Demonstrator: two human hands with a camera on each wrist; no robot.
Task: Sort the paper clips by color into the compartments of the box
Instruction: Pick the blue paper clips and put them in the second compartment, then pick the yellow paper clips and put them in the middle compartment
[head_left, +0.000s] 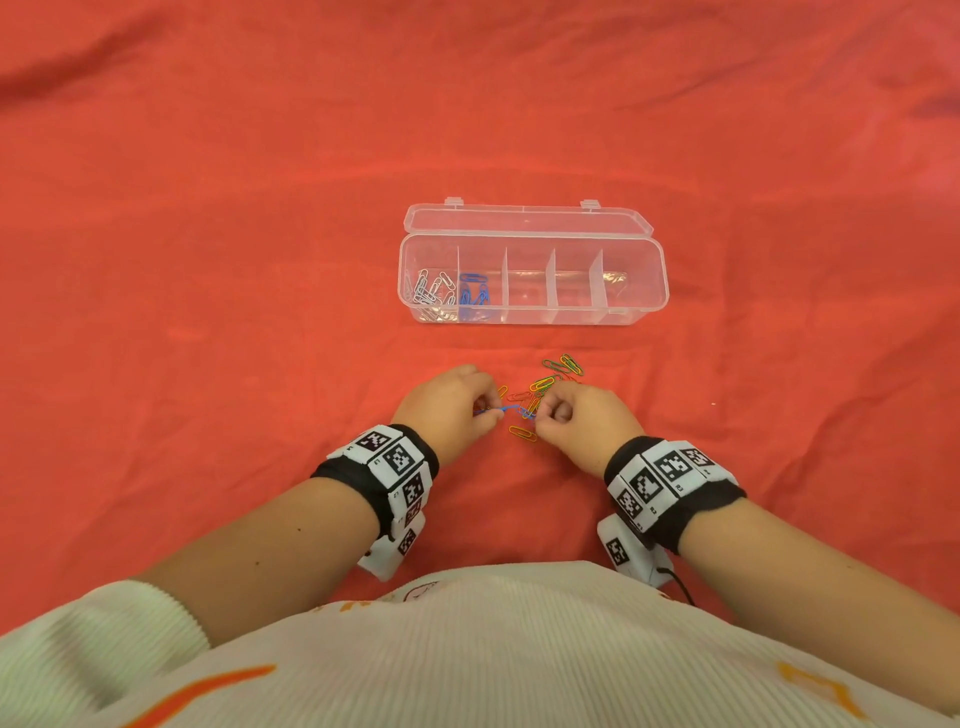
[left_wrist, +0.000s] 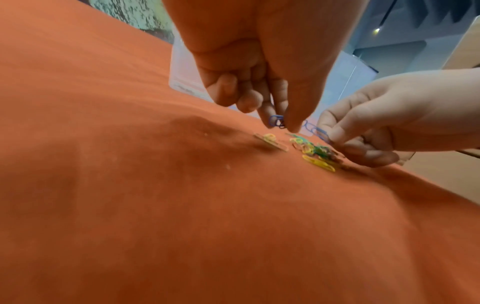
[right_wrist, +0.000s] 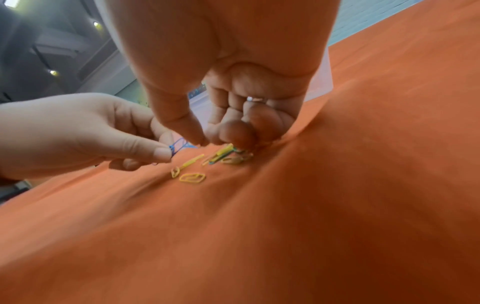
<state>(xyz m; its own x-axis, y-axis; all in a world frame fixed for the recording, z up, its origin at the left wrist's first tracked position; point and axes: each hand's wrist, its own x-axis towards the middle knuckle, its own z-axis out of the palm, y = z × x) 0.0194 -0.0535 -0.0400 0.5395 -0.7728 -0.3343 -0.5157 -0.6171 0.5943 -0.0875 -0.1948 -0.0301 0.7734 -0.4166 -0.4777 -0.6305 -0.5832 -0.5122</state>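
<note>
A clear plastic box (head_left: 644, 306) with its lid open lies on the red cloth. Its leftmost compartment holds white clips (head_left: 430, 294), the one beside it blue clips (head_left: 475, 295); the other compartments look bare. A loose pile of yellow, green and orange clips (head_left: 545, 387) lies in front of the box. My left hand (head_left: 452, 408) pinches blue clips (left_wrist: 276, 121) between thumb and fingers. My right hand (head_left: 576, 421) pinches the other end of the linked blue clips (left_wrist: 320, 133), just above the pile (right_wrist: 223, 157).
Wrinkled red cloth (head_left: 208, 260) covers the whole surface. A single yellow clip (head_left: 522, 433) lies between my wrists. Both wrists wear black bands with tag markers. My light ribbed sweater fills the bottom of the head view.
</note>
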